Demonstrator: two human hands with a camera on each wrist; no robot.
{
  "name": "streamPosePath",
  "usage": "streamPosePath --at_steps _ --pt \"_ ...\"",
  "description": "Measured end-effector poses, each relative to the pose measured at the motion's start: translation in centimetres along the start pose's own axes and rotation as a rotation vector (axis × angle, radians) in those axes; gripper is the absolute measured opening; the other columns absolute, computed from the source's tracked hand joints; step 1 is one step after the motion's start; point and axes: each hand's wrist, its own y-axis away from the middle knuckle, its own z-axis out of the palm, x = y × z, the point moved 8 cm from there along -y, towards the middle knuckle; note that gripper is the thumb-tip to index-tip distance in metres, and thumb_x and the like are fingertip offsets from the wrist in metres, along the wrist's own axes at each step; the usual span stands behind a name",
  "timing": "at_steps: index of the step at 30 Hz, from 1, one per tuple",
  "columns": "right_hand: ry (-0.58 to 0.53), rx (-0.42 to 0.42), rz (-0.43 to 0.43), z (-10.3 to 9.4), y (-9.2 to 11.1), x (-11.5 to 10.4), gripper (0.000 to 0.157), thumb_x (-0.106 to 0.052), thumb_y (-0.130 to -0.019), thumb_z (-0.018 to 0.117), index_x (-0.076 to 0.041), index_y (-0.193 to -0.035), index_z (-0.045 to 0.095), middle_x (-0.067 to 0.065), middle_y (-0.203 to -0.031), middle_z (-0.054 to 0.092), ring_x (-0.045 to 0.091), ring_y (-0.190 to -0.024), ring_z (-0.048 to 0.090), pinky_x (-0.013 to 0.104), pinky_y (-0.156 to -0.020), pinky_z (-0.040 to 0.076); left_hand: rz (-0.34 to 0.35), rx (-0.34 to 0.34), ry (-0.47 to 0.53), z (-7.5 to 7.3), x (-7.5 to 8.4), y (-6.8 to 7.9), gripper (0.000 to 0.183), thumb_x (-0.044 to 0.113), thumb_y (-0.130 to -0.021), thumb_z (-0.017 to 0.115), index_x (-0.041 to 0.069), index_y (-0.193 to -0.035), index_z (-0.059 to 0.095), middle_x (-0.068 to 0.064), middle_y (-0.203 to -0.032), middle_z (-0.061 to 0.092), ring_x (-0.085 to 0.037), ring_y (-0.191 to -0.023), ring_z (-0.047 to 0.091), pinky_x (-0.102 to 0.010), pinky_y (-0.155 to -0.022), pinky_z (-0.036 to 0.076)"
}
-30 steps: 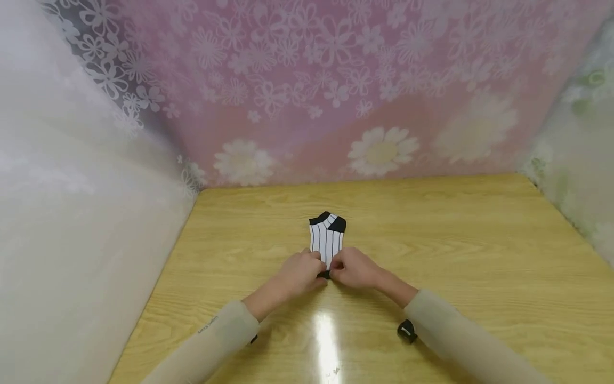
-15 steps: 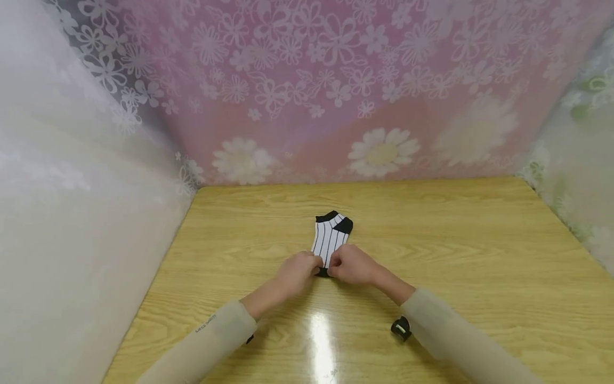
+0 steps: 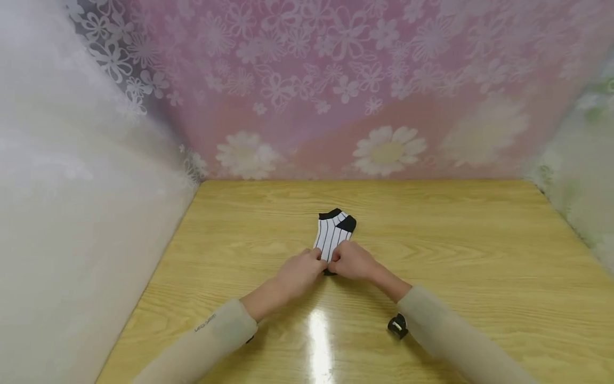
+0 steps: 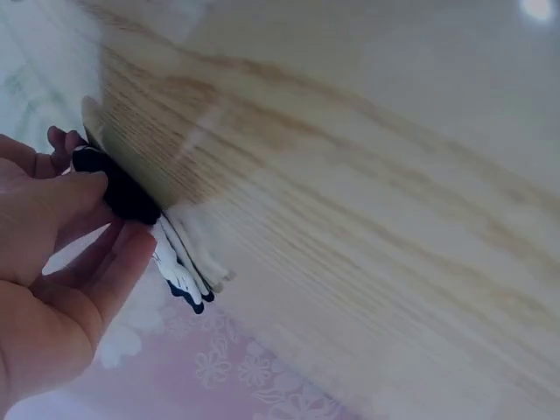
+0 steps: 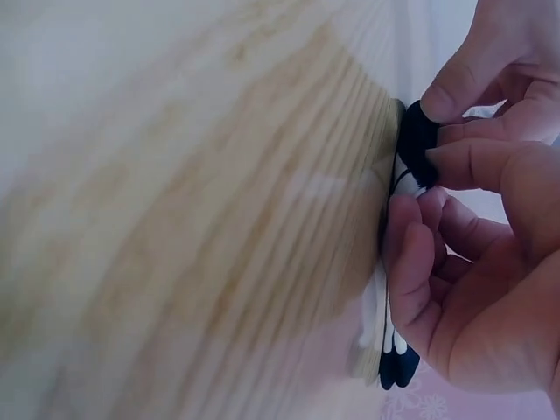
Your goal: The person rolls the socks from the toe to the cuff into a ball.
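Note:
A pair of low-cut socks (image 3: 330,235), white with thin dark stripes and black cuffs, heels and toes, lies stacked with the cuff end away from me. My left hand (image 3: 298,273) pinches the toe end from the left, its thumb on the black toe (image 4: 128,191) in the left wrist view. From the other side, my right hand (image 3: 355,260) pinches the same end with curled fingers. The right wrist view shows both hands meeting at the black toe (image 5: 418,140), which bulges up from the table. Fingers hide part of the toe end in the head view.
The wood-grain table (image 3: 455,229) carries the socks near its middle. A pink flowered wall (image 3: 307,106) stands behind, with pale walls at left and right. A black strapped device (image 3: 397,326) shows beside the right sleeve.
The socks have shifted slightly right and turned a little, their cuff end leaning further right. Both hands stay at the toe end, and less of the black toe shows between them.

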Motion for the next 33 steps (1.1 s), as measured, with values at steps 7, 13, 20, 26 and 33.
streamPosePath --at_steps 7,13,20,26,33 --pt "-0.118 -0.025 0.043 -0.2 0.0 0.6 0.034 -0.009 -0.079 0.068 -0.012 -0.048 0.053 -0.012 -0.043 0.038 0.005 -0.042 0.035 0.020 -0.046 0.025 0.043 0.049 -0.011 -0.4 0.3 0.6 0.015 0.002 -0.092 0.063 0.012 -0.103 0.063 -0.003 -0.092 0.063 -0.017 -0.085 0.063 -0.027 -0.069 0.054" --pt "-0.180 -0.063 0.004 -0.4 0.2 0.2 0.029 -0.011 -0.085 0.069 -0.004 -0.057 0.066 -0.008 -0.046 0.049 0.005 -0.042 0.043 0.020 -0.046 0.031 0.025 0.059 0.028 -0.1 -0.2 0.7 0.013 0.007 -0.094 0.063 0.015 -0.103 0.066 -0.002 -0.098 0.064 -0.018 -0.090 0.062 -0.027 -0.072 0.055" --pt "-0.113 -0.012 -0.045 -0.2 0.5 -0.1 0.024 -0.011 -0.087 0.072 -0.009 -0.063 0.066 -0.009 -0.052 0.052 0.005 -0.048 0.046 0.020 -0.048 0.036 -0.002 0.042 0.077 0.2 -0.8 0.6 0.012 0.013 -0.092 0.069 0.013 -0.104 0.068 -0.003 -0.099 0.065 -0.019 -0.091 0.061 -0.029 -0.072 0.055" --pt "0.361 0.193 -0.355 -0.2 2.9 -3.3 0.012 -0.011 -0.084 0.076 -0.013 -0.077 0.066 -0.005 -0.075 0.056 0.012 -0.068 0.054 0.026 -0.058 0.048 -0.034 0.028 0.073 0.4 -1.0 0.1 0.010 0.017 -0.095 0.067 0.017 -0.100 0.075 -0.003 -0.098 0.062 -0.018 -0.088 0.056 -0.028 -0.067 0.056" --pt "0.580 0.220 -0.480 0.9 4.2 -4.6 0.008 -0.012 -0.086 0.076 -0.009 -0.081 0.070 0.001 -0.080 0.052 0.017 -0.072 0.052 0.030 -0.058 0.050 -0.090 0.073 0.307 0.2 -2.1 -0.1 0.007 0.009 -0.096 0.065 0.011 -0.094 0.071 -0.002 -0.090 0.065 -0.017 -0.081 0.061 -0.027 -0.068 0.053"
